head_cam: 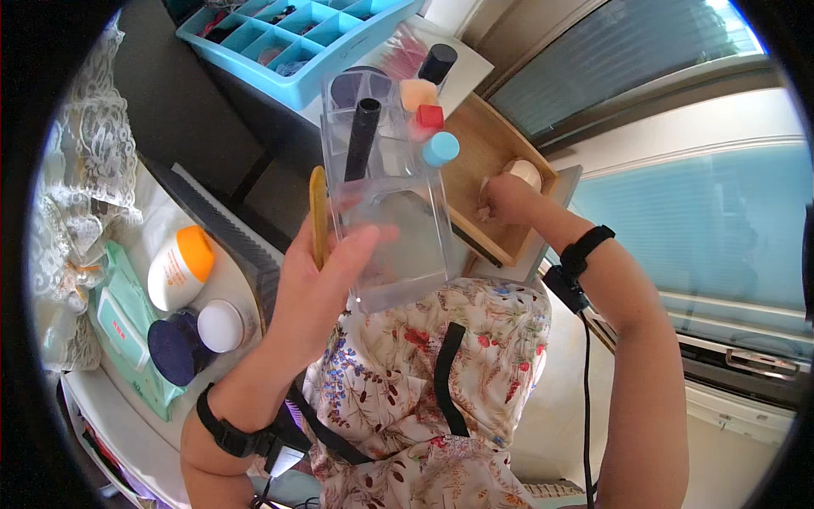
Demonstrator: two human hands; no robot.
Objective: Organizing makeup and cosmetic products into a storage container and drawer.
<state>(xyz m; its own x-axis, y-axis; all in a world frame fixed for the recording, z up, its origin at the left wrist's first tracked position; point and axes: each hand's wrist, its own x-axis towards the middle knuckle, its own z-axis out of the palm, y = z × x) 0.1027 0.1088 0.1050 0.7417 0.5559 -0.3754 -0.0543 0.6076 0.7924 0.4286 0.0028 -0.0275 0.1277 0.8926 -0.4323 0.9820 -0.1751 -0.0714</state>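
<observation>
My left hand (318, 280) grips a clear plastic cosmetics organizer (407, 254) and holds it tilted above my lap. A narrow yellow comb-like piece (318, 216) lies along my left fingers at its side. The organizer carries a black tube (363, 137), a light-blue cap (441, 149), a red cap (429, 118) and a beige-topped item (418, 95). My right hand (509, 198) reaches down into an open wooden drawer (470, 137), its fingers curled on a small pale crumpled thing (484, 211), mostly hidden. Behind that hand lies a round white item (526, 173) in the drawer.
A blue compartment tray (299, 89) of small items stands at the top, near a black-capped bottle (437, 62). On the left surface are an orange-capped white bottle (181, 267), a green wipes pack (127, 337), a dark-blue jar (178, 347), a white-lidded jar (220, 325) and lace fabric (95, 146).
</observation>
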